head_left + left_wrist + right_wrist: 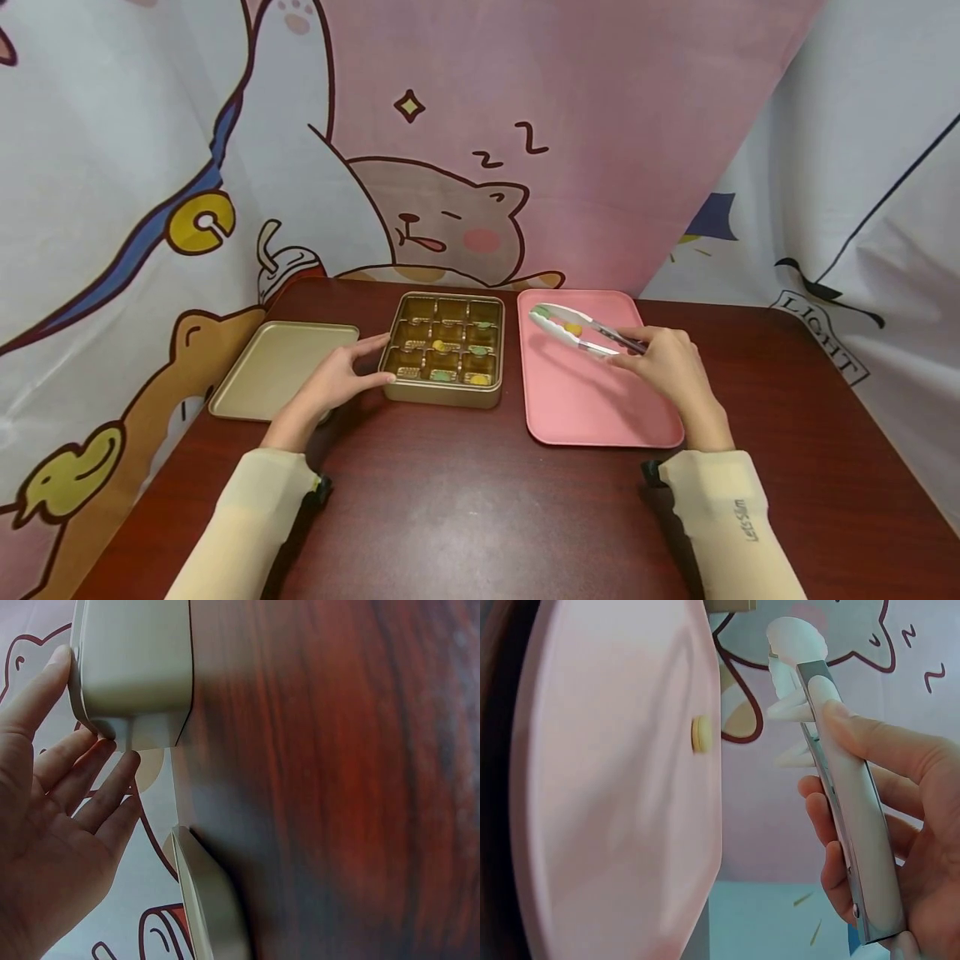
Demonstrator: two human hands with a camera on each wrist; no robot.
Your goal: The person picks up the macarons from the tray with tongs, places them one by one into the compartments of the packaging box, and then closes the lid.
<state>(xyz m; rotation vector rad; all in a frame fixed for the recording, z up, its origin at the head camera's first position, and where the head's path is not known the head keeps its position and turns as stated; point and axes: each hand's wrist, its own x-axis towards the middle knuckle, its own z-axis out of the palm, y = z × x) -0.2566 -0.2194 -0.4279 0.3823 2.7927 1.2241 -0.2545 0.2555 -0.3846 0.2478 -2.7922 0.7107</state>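
Note:
A gold square tin box (pixel 444 393) with a clear divided insert holds several small green and yellow pieces in its compartments. My left hand (pixel 335 379) touches its left side, thumb at the near-left corner and fingers fairly straight along the wall; in the left wrist view the fingertips meet the tin near its rim. My right hand (pixel 667 362) grips serving tongs (pixel 611 335) above the pink tray (pixel 600 417). A green piece (pixel 542 312) shows between the tong tips; in the right wrist view the tips' contents are hidden. A round yellow piece (pixel 701 734) lies on the tray below.
The gold tin lid (pixel 273 367) lies flat on the dark wooden table (pixel 465 500), left of the box. A printed cloth (pixel 600 150) hangs behind the table and along both sides. The tray stands a little right of the box.

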